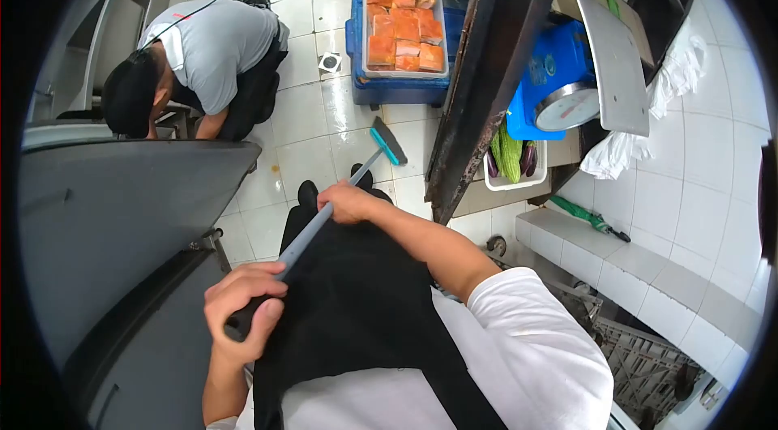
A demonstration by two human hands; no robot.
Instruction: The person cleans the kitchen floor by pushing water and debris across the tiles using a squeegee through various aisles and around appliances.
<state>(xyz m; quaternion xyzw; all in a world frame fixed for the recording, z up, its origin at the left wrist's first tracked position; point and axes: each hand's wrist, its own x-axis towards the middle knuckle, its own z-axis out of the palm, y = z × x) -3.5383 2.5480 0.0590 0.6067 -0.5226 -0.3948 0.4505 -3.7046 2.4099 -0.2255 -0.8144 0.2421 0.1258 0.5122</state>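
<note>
My left hand is closed around the dark grip at the top end of a broom. Farther down the same grey handle, my right hand is wrapped about the shaft. The handle slants away from my body, across my black apron. At its far end, the teal broom head with dark grey bristles rests on the white tiled floor, just beyond my black shoes.
Ahead, a tub of orange-red blocks sits on a blue crate. A crouching person works at the left, behind a grey steel panel. On the right stand a dark post, a blue scale and a vegetable basket.
</note>
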